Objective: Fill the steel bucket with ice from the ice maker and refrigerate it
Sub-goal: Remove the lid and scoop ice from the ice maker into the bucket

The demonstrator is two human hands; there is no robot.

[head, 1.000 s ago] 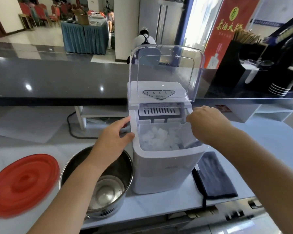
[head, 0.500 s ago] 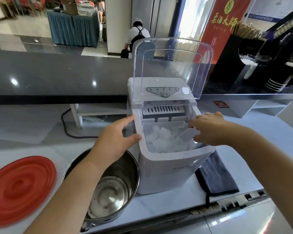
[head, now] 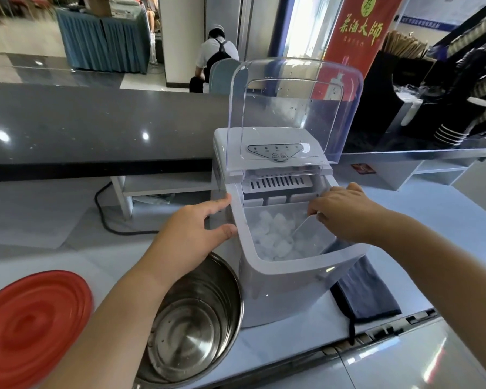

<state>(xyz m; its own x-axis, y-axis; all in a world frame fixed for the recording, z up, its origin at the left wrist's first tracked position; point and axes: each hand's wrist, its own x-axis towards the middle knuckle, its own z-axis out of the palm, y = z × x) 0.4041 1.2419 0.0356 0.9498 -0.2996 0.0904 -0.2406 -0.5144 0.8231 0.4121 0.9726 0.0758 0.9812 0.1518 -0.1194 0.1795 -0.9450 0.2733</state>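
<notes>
The white ice maker [head: 286,287] stands at the middle of the counter with its clear lid [head: 295,108] raised. Its basket holds a pile of ice pieces [head: 272,237]. My left hand [head: 191,234] grips the machine's left rim, thumb on the front edge. My right hand [head: 345,211] reaches into the basket from the right and holds a translucent ice scoop [head: 306,226] whose blade dips into the ice. The steel bucket [head: 191,324] stands low left of the machine, partly under my left forearm, with nothing inside it.
A red round lid [head: 31,329] lies at the left. A dark cloth [head: 365,296] lies right of the machine. A black power cord [head: 101,214] runs behind. A dark raised counter [head: 96,127] spans the back, with cups and a black holder [head: 460,88] at right. A person [head: 216,57] crouches beyond.
My right hand has dropped into the basket and pushed the scoop into the ice. The left hand stays on the rim. The view has shifted slightly closer and rightward.
</notes>
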